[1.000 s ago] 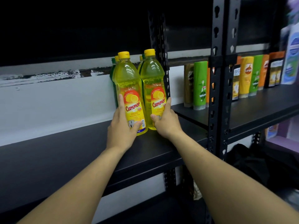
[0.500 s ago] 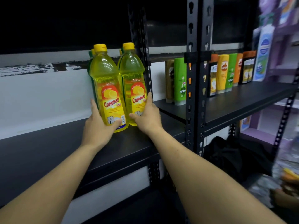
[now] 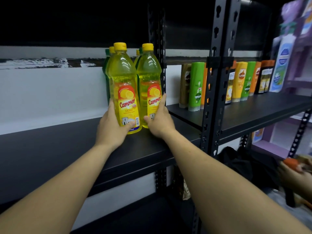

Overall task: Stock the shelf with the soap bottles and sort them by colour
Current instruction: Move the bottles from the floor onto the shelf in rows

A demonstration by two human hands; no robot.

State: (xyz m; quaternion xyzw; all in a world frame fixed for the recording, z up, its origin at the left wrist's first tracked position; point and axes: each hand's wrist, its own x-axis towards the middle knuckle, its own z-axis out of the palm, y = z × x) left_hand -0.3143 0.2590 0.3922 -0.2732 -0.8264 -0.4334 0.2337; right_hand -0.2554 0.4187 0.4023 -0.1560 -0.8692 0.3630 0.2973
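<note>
The left hand (image 3: 112, 128) grips the lower part of a clear yellow plastic soap bottle with a yellow screw cap (image 3: 124, 88). Its fingers wrap round the bottle's left side and its thumb lies across the bottom of the red and yellow label.

Just right of it, the right hand (image 3: 160, 123) holds a second yellow soap bottle (image 3: 148, 81) of the same kind. The thumb is on the front near the base and the forefinger stretches up along the bottle's right side.

Both bottles stand upright under the hands on a matt black shelf board (image 3: 50, 149), close beside each other with a narrow gap between them at finger height. Directly beyond the hands, behind the two held bottles, stand more yellow-capped bottles (image 3: 111, 49) and dark green bottles (image 3: 106, 75). They are mostly hidden and are backed by a white wall (image 3: 50, 92).

A black perforated steel upright (image 3: 157, 39) rises just beyond the right forefinger. Further right of the right hand, a neighbouring black shelf (image 3: 253, 112) carries a row of shampoo bottles. Among them are a brown shampoo bottle (image 3: 184, 85) and a bright green shampoo bottle (image 3: 195, 86), with orange and yellow ones past them.
</note>
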